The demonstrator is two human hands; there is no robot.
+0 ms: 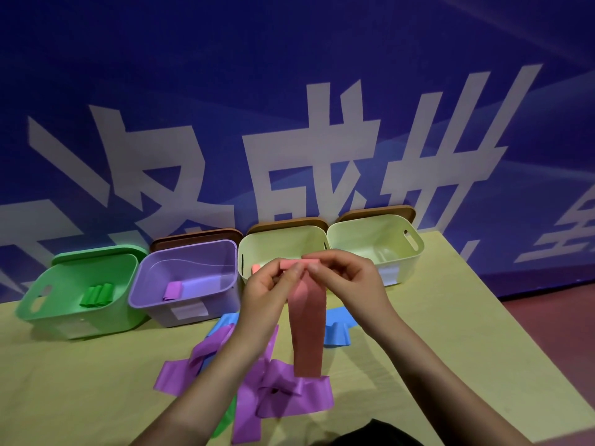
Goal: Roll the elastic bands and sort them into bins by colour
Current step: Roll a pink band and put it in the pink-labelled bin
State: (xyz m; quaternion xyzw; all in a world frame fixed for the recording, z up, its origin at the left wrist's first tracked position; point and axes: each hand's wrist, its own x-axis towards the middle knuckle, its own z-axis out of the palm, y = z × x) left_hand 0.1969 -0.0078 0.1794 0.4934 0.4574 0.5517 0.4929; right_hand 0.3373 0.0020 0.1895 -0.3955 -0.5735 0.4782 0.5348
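- The left hand and right hand are raised above the counter, each grip pinching the top of a pink band with curled fingers.
- The upper end of the pink band is wound into a small roll between the fingertips; the rest hangs straight down as a flat strip, its lower end in front of the purple bands.
- The purple bands lie loose and tangled on the counter under the forearms.
- A blue band lies crumpled on the counter behind the pink strip, with more blue showing to the left by the left wrist.
- Four bins stand in a row at the back of the counter, against a blue wall with large white lettering.
- The green bin on the far left is tilted and holds green rolls.
- The purple bin next to it holds a purple roll.
- The left pale bin holds a pink roll, partly hidden by the left hand.
- The right pale bin stands touching it; what it holds cannot be told.
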